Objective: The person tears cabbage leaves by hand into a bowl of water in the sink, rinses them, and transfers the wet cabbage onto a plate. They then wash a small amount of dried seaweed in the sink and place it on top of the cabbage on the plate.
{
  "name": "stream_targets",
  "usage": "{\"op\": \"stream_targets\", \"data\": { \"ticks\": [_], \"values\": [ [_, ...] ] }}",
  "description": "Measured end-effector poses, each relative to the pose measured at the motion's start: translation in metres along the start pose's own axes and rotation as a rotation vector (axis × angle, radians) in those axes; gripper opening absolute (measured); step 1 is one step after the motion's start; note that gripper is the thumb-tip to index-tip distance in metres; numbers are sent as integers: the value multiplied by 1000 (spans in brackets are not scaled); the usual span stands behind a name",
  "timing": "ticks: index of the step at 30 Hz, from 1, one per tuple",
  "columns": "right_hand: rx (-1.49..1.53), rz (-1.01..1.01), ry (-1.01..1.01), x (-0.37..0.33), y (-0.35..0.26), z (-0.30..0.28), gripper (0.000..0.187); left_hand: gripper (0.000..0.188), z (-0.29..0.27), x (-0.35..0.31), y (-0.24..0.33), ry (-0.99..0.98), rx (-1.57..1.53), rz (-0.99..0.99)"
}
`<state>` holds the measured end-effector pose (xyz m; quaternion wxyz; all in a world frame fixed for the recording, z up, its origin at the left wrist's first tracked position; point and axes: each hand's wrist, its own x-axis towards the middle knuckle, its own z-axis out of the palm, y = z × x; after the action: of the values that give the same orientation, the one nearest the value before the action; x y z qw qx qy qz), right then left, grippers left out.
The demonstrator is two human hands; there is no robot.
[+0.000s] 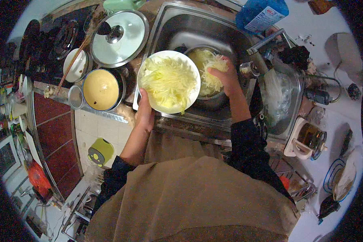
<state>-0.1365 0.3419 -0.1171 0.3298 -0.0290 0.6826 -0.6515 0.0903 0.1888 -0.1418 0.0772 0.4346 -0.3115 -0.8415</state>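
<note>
My left hand (145, 112) grips the near left edge of a white plate (195, 76), its thumb over the rim. Pale yellow-green potato shreds (169, 80) are heaped on the plate, and a few hang over its near edge. Just to the right, my right hand (229, 78) is closed around a loose clump of the same shreds (215, 66). That clump is above a round metal bowl (212, 97) standing in the sink, with more shreds inside. The plate overlaps the bowl's left side and hides part of it.
Left of the sink (159, 30) are a glass pot lid (123, 42), a cream-coloured pot (101, 89), a small white bowl (75, 66) and chopsticks (72, 60). A faucet (266, 42) and blue bottle (262, 14) stand beyond. A glass teapot (310, 139) is at right.
</note>
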Motion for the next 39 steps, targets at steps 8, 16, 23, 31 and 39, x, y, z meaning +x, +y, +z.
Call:
{"op": "stream_targets", "data": {
  "ticks": [8,16,23,31,39],
  "values": [
    [-470,-446,-123,-16,-36,34,49,72,27,-2,8,100,87,-11],
    [-1154,-682,-169,-56,-22,102,58,70,37,5,0,-14,45,-5],
    [-1124,-656,-227,-58,-24,99,65,68,46,-6,4,-35,22,-40],
    [-684,-637,-214,-69,-55,43,54,68,40,-1,6,-37,-27,8],
    [86,61,208,6,47,-26,28,65,25,-10,11,-15,17,-10]
  ]
}}
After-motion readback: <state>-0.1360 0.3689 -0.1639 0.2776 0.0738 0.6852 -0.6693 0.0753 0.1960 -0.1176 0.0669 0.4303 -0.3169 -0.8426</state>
